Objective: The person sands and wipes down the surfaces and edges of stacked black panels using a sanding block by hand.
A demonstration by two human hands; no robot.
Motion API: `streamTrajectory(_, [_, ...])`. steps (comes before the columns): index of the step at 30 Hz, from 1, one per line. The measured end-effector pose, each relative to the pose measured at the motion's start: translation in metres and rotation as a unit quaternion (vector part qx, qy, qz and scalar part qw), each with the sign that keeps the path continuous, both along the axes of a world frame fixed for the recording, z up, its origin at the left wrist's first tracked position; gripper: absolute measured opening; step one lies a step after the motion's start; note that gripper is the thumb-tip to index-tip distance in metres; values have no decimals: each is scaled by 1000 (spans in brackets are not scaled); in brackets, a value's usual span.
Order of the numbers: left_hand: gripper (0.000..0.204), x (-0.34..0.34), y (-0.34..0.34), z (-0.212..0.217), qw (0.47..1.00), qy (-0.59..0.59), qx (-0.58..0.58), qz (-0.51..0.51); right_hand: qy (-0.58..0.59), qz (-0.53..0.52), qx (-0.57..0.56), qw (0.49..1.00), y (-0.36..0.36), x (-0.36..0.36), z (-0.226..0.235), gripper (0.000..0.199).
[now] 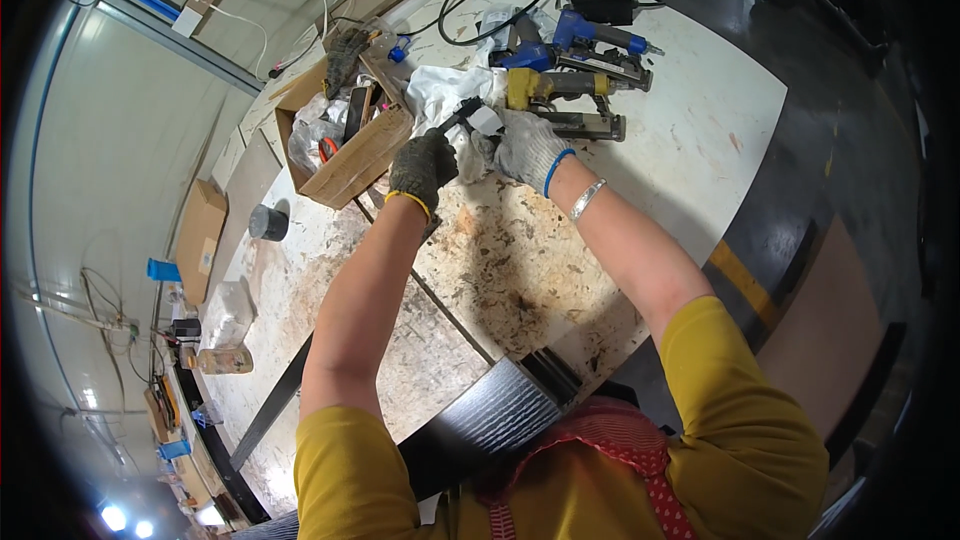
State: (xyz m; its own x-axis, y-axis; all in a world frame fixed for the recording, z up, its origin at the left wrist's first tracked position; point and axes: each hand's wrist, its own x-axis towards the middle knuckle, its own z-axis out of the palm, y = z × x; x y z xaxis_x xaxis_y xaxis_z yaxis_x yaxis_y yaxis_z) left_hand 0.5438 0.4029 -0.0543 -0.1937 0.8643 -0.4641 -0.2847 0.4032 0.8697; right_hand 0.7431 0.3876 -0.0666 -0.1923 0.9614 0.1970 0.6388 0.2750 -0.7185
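Left hand: I see my left hand (422, 168) in a dark knit glove with a yellow cuff, fingers curled shut around the lower end of a slim black metal tool with a pale block at its tip (470, 116).
Right hand: my right hand (528, 147), in a grey-white knit glove with a blue cuff, is closed around the same piece from the other side, just beside the left; a silver bracelet (587, 198) sits on that wrist.
Held piece: it sits above the far middle of the scuffed white worktable (700, 120), over crumpled white cloth (440, 85). I cannot tell exactly what it is.
Handling: I judge it stiff, light and narrow, likely to twist in gloves; best held low on the dark shaft, clear of the pale tip.
Near the hands: a yellow pneumatic nail gun (560, 90) lies just behind the right hand, a blue one (580, 35) beyond it toward the far edge.
Left side: an open cardboard box of odds and ends (345, 155) stands by the table's left edge.
Near edge: a black wood-grain panel (490, 420) lies by my body.
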Motion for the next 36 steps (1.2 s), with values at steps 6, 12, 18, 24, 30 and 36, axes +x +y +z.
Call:
streamTrajectory(6, [16,-5,5,-6,1000,4,7,-3,2,15,28,999,4,2,-12,45])
streamTrajectory(12, [19,-4,4,-14,1000,2,15,22,-17,28,25,999,5,4,-8,38])
streamTrajectory(18, [24,3,6,9,971,216,81,-57,-267,103,240,928,42,29,-58,47])
streamTrajectory(24, [29,-6,12,10,815,531,179,-151,202,-25,-138,969,35,-3,30,49])
streamTrajectory(30, [28,-6,26,-10,798,549,212,-131,22,-1,-96,995,36,-8,21,65])
streamTrajectory(36, [32,-11,35,-12,827,519,168,-137,-29,97,-86,991,40,16,17,49])
